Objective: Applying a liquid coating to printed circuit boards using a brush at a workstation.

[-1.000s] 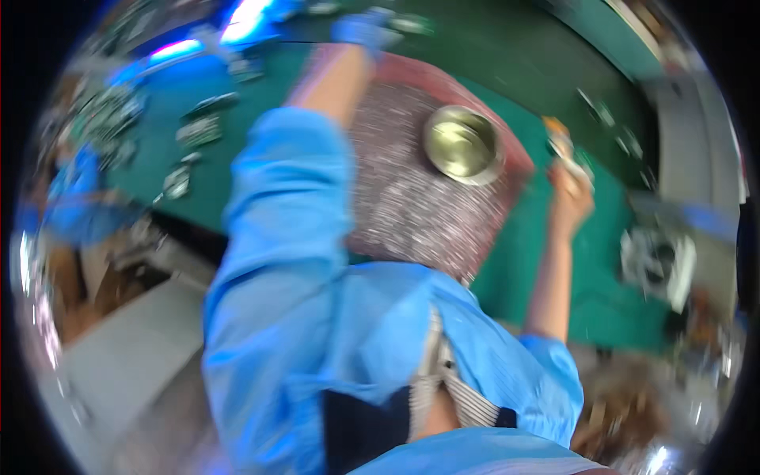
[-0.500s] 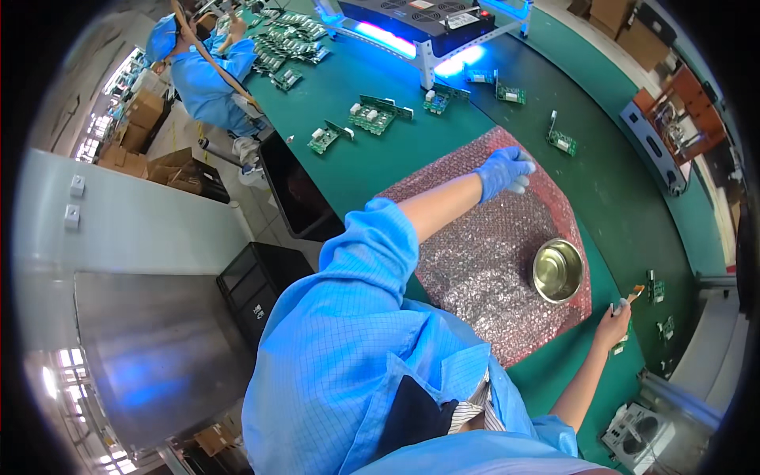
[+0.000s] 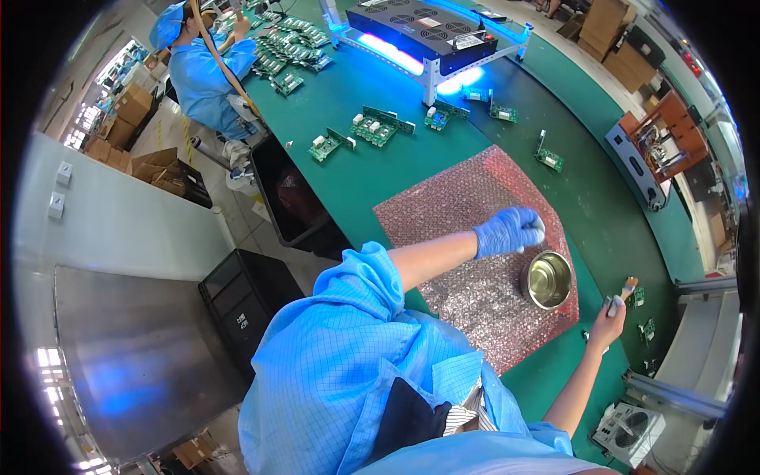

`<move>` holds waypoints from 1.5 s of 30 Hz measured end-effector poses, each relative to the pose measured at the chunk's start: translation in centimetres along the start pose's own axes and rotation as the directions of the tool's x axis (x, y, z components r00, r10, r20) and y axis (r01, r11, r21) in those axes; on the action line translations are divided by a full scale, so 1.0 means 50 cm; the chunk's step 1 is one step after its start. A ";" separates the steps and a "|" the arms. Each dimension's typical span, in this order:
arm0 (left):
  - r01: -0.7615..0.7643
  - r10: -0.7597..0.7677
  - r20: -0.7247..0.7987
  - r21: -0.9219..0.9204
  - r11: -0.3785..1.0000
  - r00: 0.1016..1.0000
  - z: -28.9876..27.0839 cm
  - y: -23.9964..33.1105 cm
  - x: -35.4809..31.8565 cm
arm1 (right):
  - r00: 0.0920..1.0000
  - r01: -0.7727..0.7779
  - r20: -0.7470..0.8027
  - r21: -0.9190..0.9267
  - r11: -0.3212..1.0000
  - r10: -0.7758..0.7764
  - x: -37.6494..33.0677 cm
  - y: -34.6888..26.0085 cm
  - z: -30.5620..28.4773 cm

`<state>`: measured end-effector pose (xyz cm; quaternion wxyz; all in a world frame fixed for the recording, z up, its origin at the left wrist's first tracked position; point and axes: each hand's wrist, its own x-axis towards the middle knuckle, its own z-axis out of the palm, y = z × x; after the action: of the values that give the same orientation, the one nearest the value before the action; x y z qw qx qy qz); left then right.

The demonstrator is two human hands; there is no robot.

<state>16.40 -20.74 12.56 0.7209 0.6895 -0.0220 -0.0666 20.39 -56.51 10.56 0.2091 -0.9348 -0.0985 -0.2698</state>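
My left hand (image 3: pixel 511 232), in a blue glove with pale fingertips, hangs over the pink bubble wrap sheet (image 3: pixel 443 210). Its fingers are curled together and no object shows in them. Just to its right and nearer me, a round metal bowl (image 3: pixel 548 280) stands on the wrap, with a pale yellowish inside. My right hand (image 3: pixel 606 324) is closed around a small brush (image 3: pixel 629 286), bristles pointing away from me, beyond the wrap's right edge. A small pale thing shows partly beside that hand; I cannot make out what it is.
Several green circuit boards (image 3: pixel 376 127) lie beyond the wrap, others along the dark strip at right. A fan unit (image 3: pixel 419 32) on a white frame glows blue at the back. A co-worker (image 3: pixel 207 79) sits far left. Black crates (image 3: pixel 257 297) stand left of the table.
My left hand has come nearer to me and toward the bowl, its fingers more curled. My right hand keeps the brush, shifted slightly. The whole view has turned a little.
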 end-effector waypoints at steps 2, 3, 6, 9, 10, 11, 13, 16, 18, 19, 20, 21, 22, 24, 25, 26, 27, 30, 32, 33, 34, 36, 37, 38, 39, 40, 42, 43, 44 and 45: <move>-0.118 0.114 0.065 0.070 0.990 0.991 0.042 0.005 -0.008 | 0.999 -0.030 -0.023 0.137 0.990 0.033 0.018 -0.075 -0.014; -0.162 0.153 0.085 0.111 0.981 0.985 0.059 0.007 -0.015 | 0.998 -0.039 -0.040 0.224 0.974 0.049 0.024 -0.115 -0.019; -0.223 0.206 0.088 0.308 0.925 0.975 0.111 0.010 -0.034 | 0.991 -0.115 -0.002 0.502 0.857 0.135 0.033 -0.236 -0.025; -0.299 0.333 0.008 0.460 0.836 0.943 0.149 0.001 -0.042 | 0.986 -0.142 0.039 0.702 0.698 0.162 0.026 -0.339 -0.024; -0.303 0.342 -0.033 0.389 0.870 0.939 0.150 -0.005 -0.041 | 0.977 -0.185 0.075 0.755 0.629 0.198 0.022 -0.367 -0.020; -0.299 0.338 -0.065 0.332 0.895 0.939 0.152 -0.012 -0.041 | 0.980 -0.175 0.078 0.777 0.605 0.184 0.019 -0.392 -0.014; -0.289 0.320 -0.126 0.213 0.933 0.939 0.147 -0.023 -0.039 | 0.986 -0.148 0.069 0.793 0.590 0.155 0.014 -0.430 0.000; -0.238 0.251 -0.111 0.120 0.964 0.962 0.111 -0.022 -0.036 | 0.989 -0.136 0.065 0.759 0.637 0.133 0.014 -0.465 0.015; -0.300 0.340 -0.236 0.192 0.935 0.910 0.074 -0.009 -0.042 | 0.994 -0.074 0.002 0.754 0.653 0.111 0.018 -0.473 0.013; -0.294 0.337 -0.296 0.181 0.939 0.894 0.054 0.000 -0.049 | 0.993 -0.063 -0.019 0.746 0.663 0.116 0.018 -0.471 0.010; -0.297 0.333 -0.351 0.153 0.943 0.875 0.030 0.007 -0.056 | 0.992 -0.064 -0.023 0.760 0.647 0.126 0.019 -0.466 0.008; -0.243 0.334 -0.402 0.262 0.934 0.853 0.002 0.012 -0.063 | 0.988 -0.077 -0.027 0.765 0.639 0.150 0.021 -0.456 0.005; -0.253 0.404 -0.440 0.363 0.897 0.802 -0.026 0.015 -0.068 | 0.982 -0.101 -0.029 0.757 0.646 0.188 0.017 -0.439 -0.004; -0.119 0.188 -0.459 0.175 0.977 0.868 -0.079 0.009 -0.066 | 0.977 -0.148 0.005 0.733 0.664 0.212 0.001 -0.392 -0.011; -0.221 0.280 -0.450 0.181 0.958 0.848 -0.098 0.000 -0.074 | 0.963 -0.218 0.057 0.740 0.636 0.264 -0.011 -0.364 -0.008; -0.173 0.139 -0.447 -0.035 0.984 0.883 -0.115 -0.006 -0.080 | 0.957 -0.244 0.084 0.746 0.619 0.277 -0.025 -0.338 -0.003; -0.270 0.199 -0.476 -0.084 0.959 0.857 -0.120 -0.015 -0.083 | 0.937 -0.306 0.135 0.761 0.572 0.322 -0.043 -0.314 0.003; -0.094 -0.068 -0.465 -0.316 0.944 0.883 -0.141 -0.029 -0.082 | 0.900 -0.427 0.284 0.730 0.534 0.331 -0.078 -0.256 0.026; -0.024 -0.200 -0.375 -0.514 0.857 0.905 -0.144 -0.035 -0.082 | 0.852 -0.519 0.353 0.667 0.534 0.387 -0.089 -0.230 0.042; -0.018 -0.209 -0.333 -0.567 0.824 0.920 -0.141 -0.040 -0.077 | 0.832 -0.550 0.383 0.665 0.505 0.401 -0.091 -0.222 0.050; -0.043 -0.152 -0.280 -0.584 0.811 0.948 -0.137 -0.045 -0.072 | 0.790 -0.608 0.421 0.637 0.475 0.446 -0.094 -0.216 0.054; -0.023 -0.149 -0.235 -0.602 0.798 0.961 -0.125 -0.057 -0.065 | 0.815 -0.580 0.400 0.558 0.594 0.420 -0.097 -0.207 0.057; -0.008 -0.144 -0.208 -0.595 0.804 0.967 -0.119 -0.062 -0.064 | 0.817 -0.575 0.397 0.506 0.643 0.419 -0.097 -0.204 0.057; 0.018 -0.160 -0.194 -0.581 0.813 0.968 -0.112 -0.067 -0.061 | 0.821 -0.565 0.390 0.448 0.693 0.418 -0.097 -0.203 0.058; 0.028 -0.150 -0.170 -0.566 0.824 0.974 -0.108 -0.071 -0.059 | 0.822 -0.560 0.394 0.433 0.706 0.411 -0.097 -0.202 0.058; 0.067 -0.187 -0.176 -0.528 0.846 0.966 -0.106 -0.072 -0.058 | 0.825 -0.553 0.394 0.412 0.724 0.406 -0.096 -0.202 0.058; 0.114 -0.209 -0.169 -0.447 0.887 0.963 -0.102 -0.074 -0.054 | 0.833 -0.538 0.387 0.408 0.737 0.394 -0.095 -0.199 0.056; 0.119 -0.210 -0.151 -0.461 0.879 0.966 -0.101 -0.074 -0.050 | 0.840 -0.531 0.379 0.424 0.734 0.388 -0.093 -0.197 0.053; 0.124 -0.210 -0.133 -0.475 0.871 0.969 -0.100 -0.073 -0.046 | 0.853 -0.511 0.366 0.440 0.738 0.373 -0.091 -0.193 0.049; 0.147 -0.235 -0.129 -0.479 0.865 0.963 -0.098 -0.073 -0.044 | 0.842 -0.535 0.368 0.469 0.703 0.395 -0.090 -0.187 0.041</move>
<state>14.60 -15.73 8.81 0.8538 0.4982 0.1296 -0.0775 14.83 -47.55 9.69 0.5191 -0.8520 0.0439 -0.0524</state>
